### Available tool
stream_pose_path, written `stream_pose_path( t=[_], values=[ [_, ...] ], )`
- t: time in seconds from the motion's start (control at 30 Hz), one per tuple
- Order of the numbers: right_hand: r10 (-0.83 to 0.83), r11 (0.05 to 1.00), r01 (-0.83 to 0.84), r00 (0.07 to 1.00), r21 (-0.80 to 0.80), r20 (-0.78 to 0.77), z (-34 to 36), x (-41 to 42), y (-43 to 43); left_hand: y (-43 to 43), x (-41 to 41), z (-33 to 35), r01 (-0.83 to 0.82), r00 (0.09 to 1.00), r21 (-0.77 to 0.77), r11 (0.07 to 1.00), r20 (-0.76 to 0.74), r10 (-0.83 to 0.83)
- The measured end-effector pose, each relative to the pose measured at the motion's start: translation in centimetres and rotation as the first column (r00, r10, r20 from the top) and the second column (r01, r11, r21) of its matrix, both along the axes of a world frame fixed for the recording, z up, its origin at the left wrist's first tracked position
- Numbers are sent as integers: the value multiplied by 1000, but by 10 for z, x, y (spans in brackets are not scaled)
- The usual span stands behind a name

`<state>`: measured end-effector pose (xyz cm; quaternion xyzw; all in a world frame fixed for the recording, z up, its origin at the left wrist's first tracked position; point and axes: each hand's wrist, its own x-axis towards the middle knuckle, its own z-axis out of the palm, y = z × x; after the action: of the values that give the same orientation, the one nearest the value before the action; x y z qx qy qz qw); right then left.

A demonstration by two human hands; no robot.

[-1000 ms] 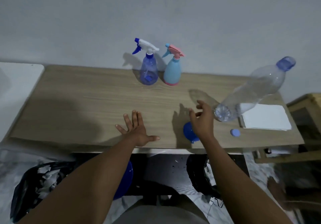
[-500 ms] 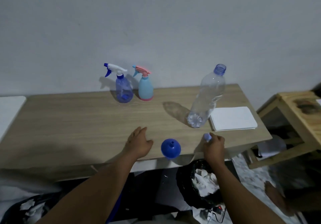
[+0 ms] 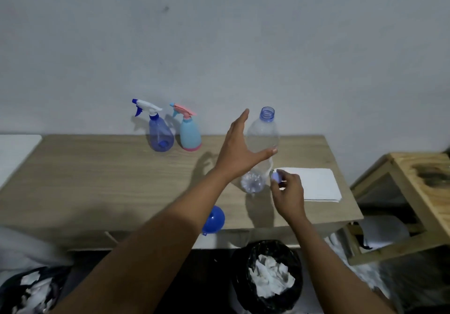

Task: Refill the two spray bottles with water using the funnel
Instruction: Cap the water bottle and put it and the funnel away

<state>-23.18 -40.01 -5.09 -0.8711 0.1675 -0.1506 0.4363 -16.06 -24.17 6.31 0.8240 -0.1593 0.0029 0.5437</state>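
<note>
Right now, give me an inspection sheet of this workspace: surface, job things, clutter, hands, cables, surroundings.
Surface: wooden table, dry as far as visible.
Job things: blue sprayer and pink sprayer upright at the back, heads on; funnel mouth down at the front edge; water bottle upright, uncapped, looks nearly empty.
Clutter: white paper by the bottle.
Hands: left hand open, spread beside the bottle, contact unclear; right hand pinching the cap.
Cables: nothing seen.
Surroundings: grey wall; bin of paper under the table; wooden stand at right.
</note>
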Motion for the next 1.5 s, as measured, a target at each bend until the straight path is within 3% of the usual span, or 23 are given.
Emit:
stream_pose_path(
  t=[0.13,0.23,0.43,0.67,0.77,0.9,0.97,1.13,1.33,1.5],
  values=[
    [-20,978,-34,966,204,257,89,26,-15,-17,5,3,-37,997,6,999,68,37],
    [174,975,-210,928,77,330,142,40,-20,-22,7,-1,-63,995,28,998,74,61],
    [497,845,-434,853,-311,159,188,59,-17,-23,6,0,-62,998,-14,998,7,62],
    [576,698,-546,812,-463,-88,207,74,-14,-24,6,2,-91,995,-19,996,-35,91],
    [545,736,-532,832,-420,-99,211,77,-14,-24,4,3,-96,995,-22,995,-30,95],
    [297,922,-278,954,-270,34,199,75,-2,-25,2,2,-109,994,-16,994,-20,109],
    [201,969,-181,974,-168,107,189,72,5,-24,2,1,-112,993,-3,994,-31,112],
    [394,919,-384,905,-90,163,179,68,1,-23,6,2,-121,992,-7,993,-39,121],
    [231,968,-244,954,48,192,171,77,7,-24,5,0,-111,993,9,994,-33,111],
    [339,936,-352,913,16,226,169,72,4,-19,7,0,-144,989,-24,989,-26,144]
  ],
)
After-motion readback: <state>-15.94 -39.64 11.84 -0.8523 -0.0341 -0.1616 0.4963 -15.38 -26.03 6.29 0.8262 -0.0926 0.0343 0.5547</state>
